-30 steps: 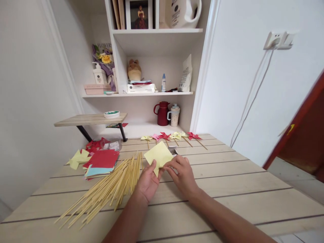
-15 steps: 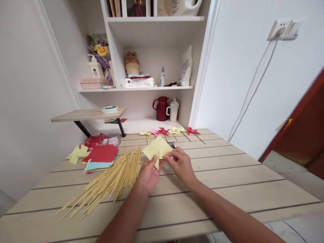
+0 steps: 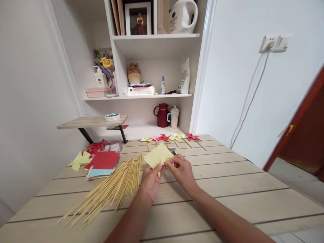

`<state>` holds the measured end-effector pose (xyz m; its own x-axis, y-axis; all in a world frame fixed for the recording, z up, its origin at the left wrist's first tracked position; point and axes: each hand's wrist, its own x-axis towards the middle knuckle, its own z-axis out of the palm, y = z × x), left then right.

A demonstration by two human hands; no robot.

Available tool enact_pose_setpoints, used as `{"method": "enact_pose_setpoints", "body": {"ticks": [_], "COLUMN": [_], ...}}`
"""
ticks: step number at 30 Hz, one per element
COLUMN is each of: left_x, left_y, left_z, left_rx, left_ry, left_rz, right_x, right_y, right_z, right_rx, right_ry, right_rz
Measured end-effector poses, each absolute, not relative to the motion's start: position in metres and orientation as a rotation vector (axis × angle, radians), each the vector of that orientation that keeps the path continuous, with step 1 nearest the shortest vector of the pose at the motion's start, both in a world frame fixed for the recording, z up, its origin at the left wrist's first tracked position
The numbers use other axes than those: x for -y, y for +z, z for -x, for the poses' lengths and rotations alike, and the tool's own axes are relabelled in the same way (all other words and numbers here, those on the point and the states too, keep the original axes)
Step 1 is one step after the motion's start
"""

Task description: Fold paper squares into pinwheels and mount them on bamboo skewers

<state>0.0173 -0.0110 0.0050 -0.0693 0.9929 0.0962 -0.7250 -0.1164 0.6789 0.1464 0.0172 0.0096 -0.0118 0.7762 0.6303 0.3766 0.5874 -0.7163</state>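
Observation:
A square of pale yellow paper (image 3: 158, 156), cut in from its corners, is held above the table with one corner toward me. My left hand (image 3: 151, 180) grips its near part, the thumb pressed on top and the fingers underneath. My right hand (image 3: 181, 168) pinches the paper at its near right edge, thumb and fingertips close to the left thumb. Just behind the paper lies a small grey metallic object (image 3: 172, 150), partly hidden. To the left, thin wooden sticks (image 3: 113, 182) are spread in a loose pile.
Finished paper pinwheels (image 3: 165, 137) on sticks lie along the table's back. At left are a stack of coloured paper squares (image 3: 103, 162), a folded yellow paper (image 3: 79, 160) and a clear container (image 3: 113, 146). Behind stand a red jug (image 3: 162, 115) and a cup (image 3: 174, 117).
The paper's near flap, which pointed down toward me, is now bent inward under my fingertips. Both hands have drawn closer together. The whole view has tilted up slightly.

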Motion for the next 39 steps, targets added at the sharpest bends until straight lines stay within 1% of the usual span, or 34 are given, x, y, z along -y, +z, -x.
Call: {"method": "enact_pose_setpoints", "body": {"ticks": [14,20,22,25,28,32,36,39], "left_x": [0.017,0.012,0.009,0.006,0.006,0.007,0.009,0.012], "left_y": [0.013,0.008,0.006,0.005,0.007,0.007,0.003,0.005], "left_z": [-0.023,-0.019,-0.015,-0.008,-0.004,-0.001,-0.002,-0.004], "left_rx": [-0.649,-0.806,-0.940,-1.093,-1.077,-1.085,-1.168,-1.157], "left_ry": [1.643,1.664,1.653,1.657,1.707,1.722,1.673,1.664], "left_rz": [-0.716,-0.797,-0.865,-0.952,-0.983,-1.058,-1.186,-1.211], "right_x": [-0.014,-0.014,-0.014,-0.015,-0.015,-0.016,-0.019,-0.021], "right_y": [0.015,0.014,0.014,0.017,0.021,0.024,0.023,0.022], "right_z": [-0.147,-0.148,-0.151,-0.157,-0.161,-0.164,-0.164,-0.163], "right_rx": [1.640,1.678,1.688,1.685,1.731,1.867,1.900,1.869], "right_ry": [0.417,0.389,0.317,0.098,-0.110,-0.226,-0.189,-0.012], "right_rz": [0.969,0.975,0.954,0.905,0.865,0.848,0.811,0.799]}}
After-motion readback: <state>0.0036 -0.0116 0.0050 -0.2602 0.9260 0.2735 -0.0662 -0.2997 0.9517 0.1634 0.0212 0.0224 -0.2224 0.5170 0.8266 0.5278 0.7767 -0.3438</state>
